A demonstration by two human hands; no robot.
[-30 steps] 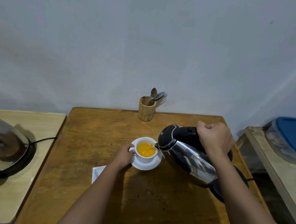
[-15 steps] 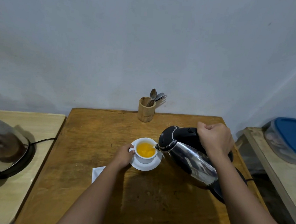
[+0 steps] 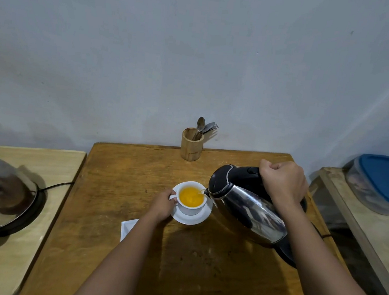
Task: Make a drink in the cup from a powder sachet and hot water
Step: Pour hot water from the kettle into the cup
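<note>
The right hand is clenched around the black handle of the steel kettle, which is tilted left with its spout at the rim of the white cup, a thin stream running into the orange drink. The cup stands on a white saucer near the middle of the wooden table, and the left hand pinches its handle. A white sachet lies flat just near of the left wrist, and a wooden holder with spoons stands at the table's far edge.

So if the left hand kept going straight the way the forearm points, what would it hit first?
The left hand already touches the white cup at its handle, so the cup on its saucer comes first. Beyond that lies the tilted kettle, though depth is hard to judge.
</note>
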